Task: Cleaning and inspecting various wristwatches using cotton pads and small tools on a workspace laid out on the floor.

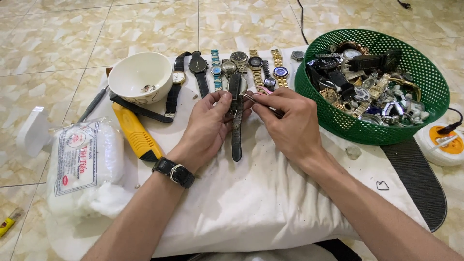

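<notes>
A green mesh basket (425,72) holds a heap of loose watches (367,77); a white bowl (140,75) holds a few small bits. Over the white cloth (251,193), the left hand (208,123) pinches a dark-strapped watch (236,121), fingers closed on it. The right hand (290,123) grips a thin tool (261,102) touching the watch.

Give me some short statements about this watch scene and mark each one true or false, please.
1. The green basket holds many watches. True.
2. The white bowl lies right of the basket. False: it lies left of it.
3. The left hand holds a dark-strapped watch. True.
4. The right hand rests inside the basket. False: it holds a thin tool at the watch.
5. A yellow tool lies beside the bowl. True.
</notes>
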